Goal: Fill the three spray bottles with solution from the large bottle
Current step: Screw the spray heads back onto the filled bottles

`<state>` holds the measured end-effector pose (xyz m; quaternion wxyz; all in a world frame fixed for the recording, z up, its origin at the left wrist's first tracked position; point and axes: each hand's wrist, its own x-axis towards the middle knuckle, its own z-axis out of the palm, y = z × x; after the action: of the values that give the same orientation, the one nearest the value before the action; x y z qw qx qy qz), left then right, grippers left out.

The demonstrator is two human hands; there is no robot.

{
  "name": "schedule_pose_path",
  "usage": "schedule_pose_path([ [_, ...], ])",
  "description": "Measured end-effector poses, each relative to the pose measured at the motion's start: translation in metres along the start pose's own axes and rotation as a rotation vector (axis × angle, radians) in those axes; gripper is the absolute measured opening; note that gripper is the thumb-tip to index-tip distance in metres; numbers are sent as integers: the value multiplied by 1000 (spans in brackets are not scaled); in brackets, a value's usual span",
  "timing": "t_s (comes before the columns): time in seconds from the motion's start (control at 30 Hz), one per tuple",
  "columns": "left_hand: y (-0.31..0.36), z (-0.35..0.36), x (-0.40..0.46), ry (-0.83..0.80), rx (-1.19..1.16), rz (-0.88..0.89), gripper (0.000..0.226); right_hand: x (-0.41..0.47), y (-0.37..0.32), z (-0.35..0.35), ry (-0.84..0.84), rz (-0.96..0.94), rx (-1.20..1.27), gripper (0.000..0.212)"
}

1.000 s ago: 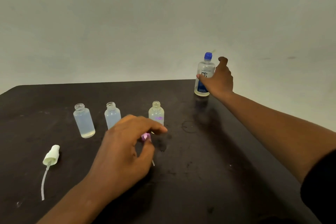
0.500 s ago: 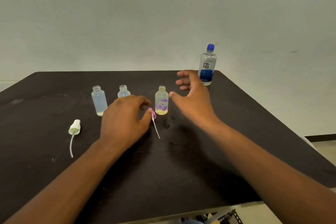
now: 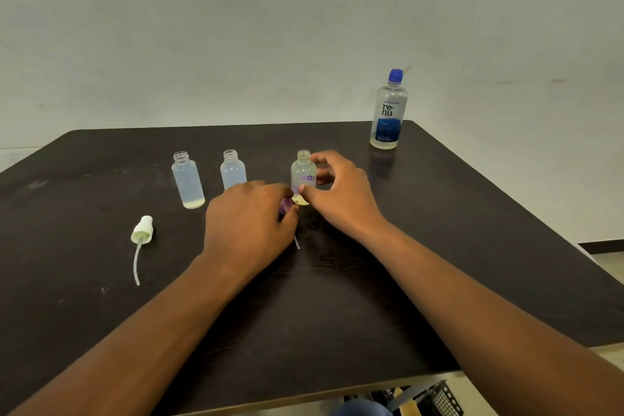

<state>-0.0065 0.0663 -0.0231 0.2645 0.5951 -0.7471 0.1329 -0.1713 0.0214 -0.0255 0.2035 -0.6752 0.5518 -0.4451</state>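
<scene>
Spray bottles stand uncapped, nearly empty; right hand (image 3: pixel 341 194) grips the flowered bottle (image 3: pixel 303 176), left hand (image 3: pixel 248 224) pinches a purple sprayer (image 3: pixel 286 205).

The table (image 3: pixel 439 246) has a dark, matt top, faintly scuffed and smudged, with a dull sheen that gives a weak reflection under the large bottle (image 3: pixel 388 111). That bottle is clear, glossy plastic with a smooth printed label and a blue plastic cap (image 3: pixel 395 75). The left spray bottle (image 3: pixel 187 181) and the middle spray bottle (image 3: pixel 232 170) are frosted, translucent plastic with ribbed threaded necks. The right spray bottle (image 3: pixel 303 172) is clearer plastic with a purple flower print. The white spray head (image 3: pixel 142 230) is smooth, matt plastic with a thin translucent tube. The purple spray head (image 3: pixel 285 205) looks like smooth plastic. The wall (image 3: pixel 236 27) is matt and painted.
</scene>
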Motion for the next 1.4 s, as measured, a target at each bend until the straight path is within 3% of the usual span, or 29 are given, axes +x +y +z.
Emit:
schedule_pose_path([
  [0.43, 4, -3, 1, 41, -134, -90, 16, 4, 2, 2, 36, -18, -25, 42],
  [0.67, 3, -11, 3, 206, -466, -100, 17, 3, 0, -8, 133, -39, 23, 38],
  [0.77, -2, -16, 7, 270, -646, -120, 29, 2, -1, -9, 166, -40, 73, 35],
  [0.97, -10, -29, 10, 426, -913, -73, 30, -3, -6, -5, 20, -100, 160, 37],
  [1.13, -14, -34, 14, 547, -1046, -153, 26, -11, -10, -2, -96, -203, 145, 37],
  [1.4, -9, -40, 14, 658, -1101, -170, 28, -14, -13, -5, -130, -270, 58, 42],
])
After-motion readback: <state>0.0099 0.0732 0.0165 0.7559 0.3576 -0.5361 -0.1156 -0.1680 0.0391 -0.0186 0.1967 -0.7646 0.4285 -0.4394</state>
